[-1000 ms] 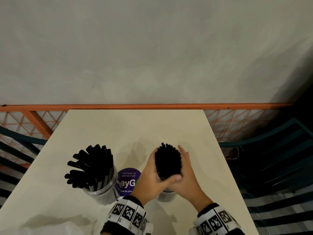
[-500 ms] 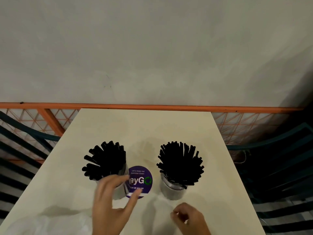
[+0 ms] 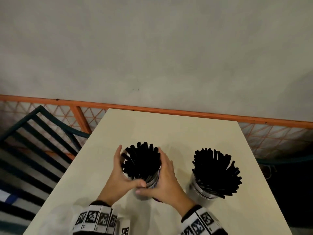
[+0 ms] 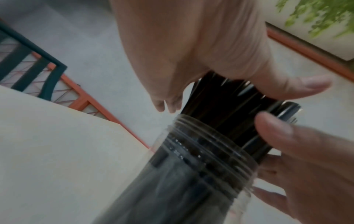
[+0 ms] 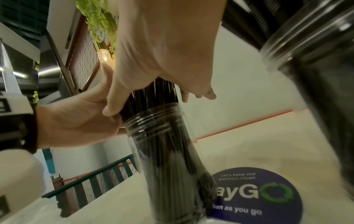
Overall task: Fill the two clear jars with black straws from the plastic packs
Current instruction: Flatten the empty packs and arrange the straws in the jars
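Note:
Two clear jars stand on the cream table [image 3: 177, 129], both packed with black straws. My hands cup the straw bundle [image 3: 142, 160] that sticks out of the left jar [image 3: 145, 194]. The left hand [image 3: 118, 172] wraps its left side and the right hand [image 3: 166, 175] its right side, with the thumbs meeting at the front above the rim. The left wrist view shows the threaded jar neck [image 4: 201, 159] with the straws [image 4: 220, 109] squeezed together above it. The right jar [image 3: 201, 194] stands alone, its straws [image 3: 216, 172] fanned outward.
A round purple sticker [image 5: 254, 195] lies on the table between the jars. An orange mesh railing [image 3: 169, 111] runs along the far edge in front of a grey wall. Dark slatted chairs [image 3: 39, 143] stand to the left and right of the table.
A second ago both hands squeezed the right jar's straws. They let go, drew back toward me, and now hold the left jar's straws. My view has swung left.

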Action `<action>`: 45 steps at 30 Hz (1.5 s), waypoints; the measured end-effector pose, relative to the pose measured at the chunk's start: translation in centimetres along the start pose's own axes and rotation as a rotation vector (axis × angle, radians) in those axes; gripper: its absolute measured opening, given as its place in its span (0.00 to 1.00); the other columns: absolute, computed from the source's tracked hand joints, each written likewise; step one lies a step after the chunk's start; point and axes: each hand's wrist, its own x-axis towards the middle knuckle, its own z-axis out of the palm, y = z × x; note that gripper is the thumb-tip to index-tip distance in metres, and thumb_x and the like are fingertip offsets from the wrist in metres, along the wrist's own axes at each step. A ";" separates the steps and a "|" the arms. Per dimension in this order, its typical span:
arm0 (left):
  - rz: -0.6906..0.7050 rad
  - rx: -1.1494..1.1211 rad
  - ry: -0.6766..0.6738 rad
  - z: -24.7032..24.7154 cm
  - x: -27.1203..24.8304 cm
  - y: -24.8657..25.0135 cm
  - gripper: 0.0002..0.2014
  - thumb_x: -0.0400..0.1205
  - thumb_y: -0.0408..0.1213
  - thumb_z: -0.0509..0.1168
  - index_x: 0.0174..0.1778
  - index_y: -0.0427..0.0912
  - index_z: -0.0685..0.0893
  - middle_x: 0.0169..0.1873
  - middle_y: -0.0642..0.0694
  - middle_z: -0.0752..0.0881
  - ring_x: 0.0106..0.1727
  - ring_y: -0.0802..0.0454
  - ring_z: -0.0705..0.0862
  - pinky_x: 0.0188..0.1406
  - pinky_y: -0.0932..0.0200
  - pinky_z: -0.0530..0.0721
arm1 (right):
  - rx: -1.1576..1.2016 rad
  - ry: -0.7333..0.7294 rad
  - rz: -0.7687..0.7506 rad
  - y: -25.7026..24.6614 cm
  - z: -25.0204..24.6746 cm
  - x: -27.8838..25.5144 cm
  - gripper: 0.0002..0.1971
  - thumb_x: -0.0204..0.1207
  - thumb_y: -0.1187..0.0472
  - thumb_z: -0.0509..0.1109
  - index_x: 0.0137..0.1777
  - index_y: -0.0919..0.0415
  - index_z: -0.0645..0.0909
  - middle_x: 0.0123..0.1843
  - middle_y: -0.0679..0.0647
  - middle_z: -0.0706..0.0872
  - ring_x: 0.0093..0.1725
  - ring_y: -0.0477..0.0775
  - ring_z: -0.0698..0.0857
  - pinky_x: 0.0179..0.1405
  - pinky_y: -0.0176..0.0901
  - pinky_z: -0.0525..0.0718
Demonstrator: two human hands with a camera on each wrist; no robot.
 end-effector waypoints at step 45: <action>-0.041 0.076 0.025 -0.8 -1.5 -1.2 0.69 0.45 0.72 0.74 0.77 0.60 0.41 0.71 0.66 0.60 0.72 0.76 0.59 0.64 0.81 0.60 | 0.224 0.021 0.103 1.7 1.1 -0.1 0.68 0.43 0.26 0.76 0.78 0.39 0.36 0.82 0.42 0.50 0.81 0.43 0.53 0.81 0.50 0.60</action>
